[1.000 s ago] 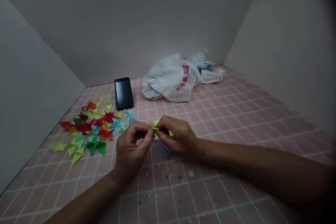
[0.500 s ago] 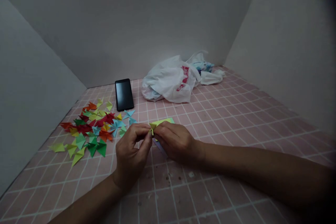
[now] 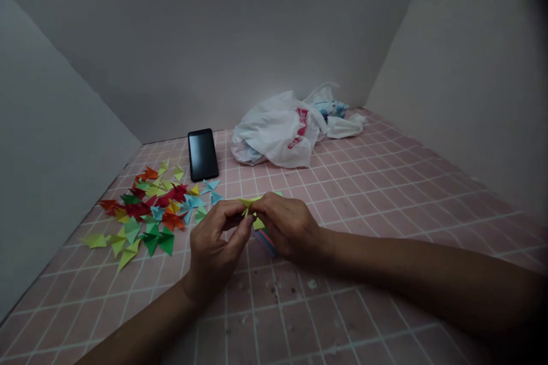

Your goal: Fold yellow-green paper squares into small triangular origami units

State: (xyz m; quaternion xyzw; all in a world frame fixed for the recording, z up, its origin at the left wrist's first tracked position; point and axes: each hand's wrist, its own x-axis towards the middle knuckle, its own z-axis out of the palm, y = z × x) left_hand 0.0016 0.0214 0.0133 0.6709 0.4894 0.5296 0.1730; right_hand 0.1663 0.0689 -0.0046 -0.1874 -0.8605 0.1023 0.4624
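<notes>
Between both hands is a small yellow origami crane [image 3: 248,203], its tips spread sideways. My left hand [image 3: 220,239] is closed, pinching its left side with thumb and forefinger. My right hand [image 3: 289,225] is closed on the right side, its fingertips nearly meeting the left ones. Beneath my right hand lies a stack of coloured paper sheets [image 3: 258,223], yellow on top, mostly covered by the fingers. To the left spreads a group of folded paper cranes [image 3: 166,199] in red, orange, yellow, green and blue.
A black phone [image 3: 202,155] lies behind the cranes. At the back, a crumpled white plastic bag [image 3: 278,131] with red print rests near the wall, beside a blue-patterned packet [image 3: 331,109]. Pale walls enclose the pink tiled-pattern surface [image 3: 363,308] on three sides.
The yellow crane's tips have turned from upright to spread sideways between my fingers. My right fingers have shifted slightly left and up, uncovering more of the paper stack's near edge.
</notes>
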